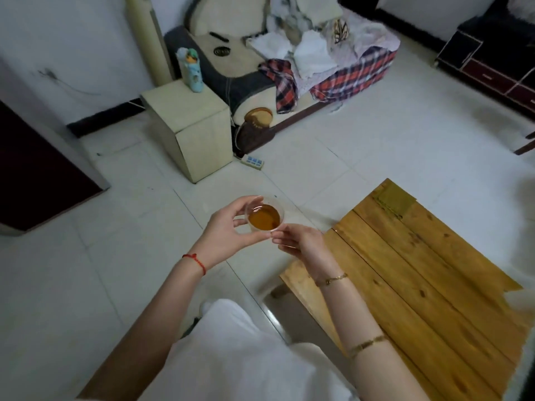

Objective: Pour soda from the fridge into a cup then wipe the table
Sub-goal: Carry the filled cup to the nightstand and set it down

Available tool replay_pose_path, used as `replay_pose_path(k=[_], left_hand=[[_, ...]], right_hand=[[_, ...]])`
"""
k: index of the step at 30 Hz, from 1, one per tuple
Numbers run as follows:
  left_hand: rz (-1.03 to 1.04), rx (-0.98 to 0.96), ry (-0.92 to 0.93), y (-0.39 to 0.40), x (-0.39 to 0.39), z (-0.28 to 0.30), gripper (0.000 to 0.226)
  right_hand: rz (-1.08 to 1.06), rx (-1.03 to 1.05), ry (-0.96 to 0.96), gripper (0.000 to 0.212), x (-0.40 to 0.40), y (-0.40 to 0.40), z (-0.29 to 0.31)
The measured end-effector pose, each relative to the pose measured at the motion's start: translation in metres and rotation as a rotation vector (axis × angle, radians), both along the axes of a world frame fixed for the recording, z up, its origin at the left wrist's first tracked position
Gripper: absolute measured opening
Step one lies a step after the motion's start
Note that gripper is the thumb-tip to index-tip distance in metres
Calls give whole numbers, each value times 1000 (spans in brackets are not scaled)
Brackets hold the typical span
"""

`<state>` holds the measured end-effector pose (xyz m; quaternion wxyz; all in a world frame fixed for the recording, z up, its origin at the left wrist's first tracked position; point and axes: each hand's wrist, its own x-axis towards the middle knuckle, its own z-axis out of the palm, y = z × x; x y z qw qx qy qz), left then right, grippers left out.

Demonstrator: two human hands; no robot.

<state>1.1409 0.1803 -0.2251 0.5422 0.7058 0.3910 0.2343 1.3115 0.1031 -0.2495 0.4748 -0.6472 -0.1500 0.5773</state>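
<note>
So from the head cam, the person holds a clear plastic cup (265, 215) with amber soda in it up in the air over the white tile floor (376, 146), just off the left edge of the wooden table (419, 270), with the left hand (225, 235) wrapped around the cup's left side, fingers and thumb curled on its wall. The right hand (301, 244) pinches the cup's near rim with its fingertips, gold bracelet on that wrist and a red string on the left one. Farther back there's a small beige cabinet (191, 125) with a pale blue bottle (192, 70) standing on top, right beside a couch (289, 59) piled with cloths.
</note>
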Motion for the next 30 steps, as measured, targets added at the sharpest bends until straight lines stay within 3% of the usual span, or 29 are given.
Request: replay_pose_path(k=[13, 22, 30], left_hand=[[229, 7, 16, 135, -169, 8, 73], [345, -49, 2, 219, -224, -10, 67], [430, -17, 36, 350, -256, -16, 72]], right_hand=[[201, 63, 11, 31, -163, 167, 10], [367, 53, -53, 37, -212, 271, 0], [404, 64, -20, 36, -245, 415, -9]])
